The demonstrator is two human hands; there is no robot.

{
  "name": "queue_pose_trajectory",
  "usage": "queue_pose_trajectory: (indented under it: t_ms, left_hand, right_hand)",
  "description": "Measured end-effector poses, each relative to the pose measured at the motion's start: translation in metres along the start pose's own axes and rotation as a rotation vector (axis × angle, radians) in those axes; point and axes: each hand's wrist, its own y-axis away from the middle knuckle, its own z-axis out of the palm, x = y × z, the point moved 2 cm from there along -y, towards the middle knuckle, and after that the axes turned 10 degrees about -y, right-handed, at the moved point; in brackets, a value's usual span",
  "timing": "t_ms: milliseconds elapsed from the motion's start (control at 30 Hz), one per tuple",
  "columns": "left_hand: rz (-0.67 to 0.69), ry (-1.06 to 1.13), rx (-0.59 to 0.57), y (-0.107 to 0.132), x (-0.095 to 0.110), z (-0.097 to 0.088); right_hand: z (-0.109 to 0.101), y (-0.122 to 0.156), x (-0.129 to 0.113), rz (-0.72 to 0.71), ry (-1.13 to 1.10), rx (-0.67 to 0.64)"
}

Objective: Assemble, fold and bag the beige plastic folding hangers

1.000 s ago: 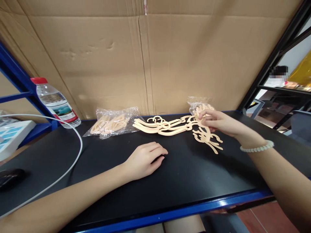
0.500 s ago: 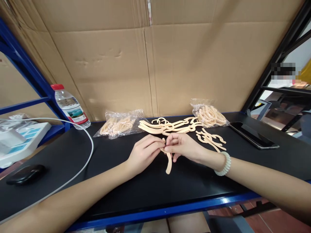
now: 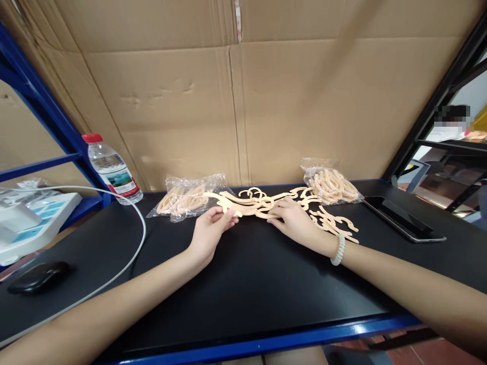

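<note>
Head view: took in a black table [image 3: 236, 299] with a brown cardboard panel [image 3: 171, 126] upright along its back edge.
Left hand [image 3: 209, 230]: pinched a peach plastic hanger piece [image 3: 225, 203] between thumb and fingertips, fingers bent and nearly together.
Held piece: sat at the left end of the hanger pile [image 3: 280, 196], overlapping it in this view; could not tell whether touching.
Right hand [image 3: 294, 221]: lay palm down over the front of the pile, fingers curled at a hanger arm, part-closed; could not tell whether gripping.
Right wrist: wore a pale beaded bracelet [image 3: 338, 250].
Hanger pile: stretched across the back of the table, between two clear plastic bags.
Left bag [image 3: 182, 197]: contained more peach pieces, near the cardboard.
Right bag [image 3: 331, 186]: bulged with similar pieces, just beside a black tablet [image 3: 403, 219].
Loose hanger pieces [image 3: 348, 223]: lay tangled in front of the right bag.
Left side: held a red-capped water bottle [image 3: 114, 170], a white cable [image 3: 145, 228] and a black mouse [image 3: 38, 277].
</note>
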Motion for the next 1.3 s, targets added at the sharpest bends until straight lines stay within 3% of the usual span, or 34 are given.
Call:
queue_pose_trajectory:
  t_ms: [200,500,700,933,1067,1167,1300]
  left_hand:
    - [-0.077,0.094,0.055,-0.002,0.002,-0.006]
    - [-0.105,0.130,-0.107,0.008,0.016,0.002]
    - [0.036,0.095,-0.059,0.012,0.025,0.003]
    - [0.471,-0.079,0.141,0.021,0.044,-0.002]
    - [0.525,-0.029,0.210,0.024,0.046,-0.003]
    - [0.535,-0.001,0.222,0.025,0.046,-0.002]
    - [0.514,0.056,0.212,0.026,0.044,0.000]
  right_hand:
    - [-0.008,0.003,-0.002,-0.034,0.017,0.054]
    - [-0.028,0.020,-0.022,-0.094,0.064,0.056]
    - [-0.025,0.024,-0.027,-0.054,0.001,0.055]
    - [-0.027,0.024,-0.035,-0.088,-0.063,0.165]
    - [-0.030,0.027,-0.041,-0.031,0.005,0.294]
    - [-0.025,0.030,-0.045,0.026,-0.006,0.202]
    - [-0.014,0.031,-0.049,0.104,-0.253,0.069]
